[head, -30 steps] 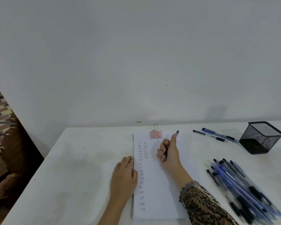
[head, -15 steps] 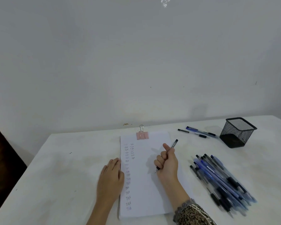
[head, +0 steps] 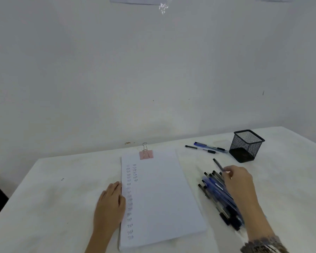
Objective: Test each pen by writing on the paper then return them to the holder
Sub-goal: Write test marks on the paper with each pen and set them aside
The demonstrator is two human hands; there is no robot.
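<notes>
A white stack of paper [head: 161, 194] lies on the table, clipped at the top by a pink binder clip [head: 146, 153], with two columns of small written marks down its left side. My left hand [head: 110, 203] rests flat on the paper's left edge. My right hand [head: 238, 179] hovers over a pile of blue and black pens [head: 218, 196] right of the paper and pinches one dark pen [head: 219, 164], which points up and to the left. A black mesh pen holder [head: 245, 146] stands at the back right; its inside looks empty.
Two loose pens [head: 206, 147] lie on the white table [head: 53, 189] just left of the holder. A grey wall rises behind the table's far edge. The table's left edge drops away at the lower left.
My right hand has left the paper and swung right over the pen pile, still pinching the pen. The camera view has tilted and shifted. My left hand stays on the paper's edge.
</notes>
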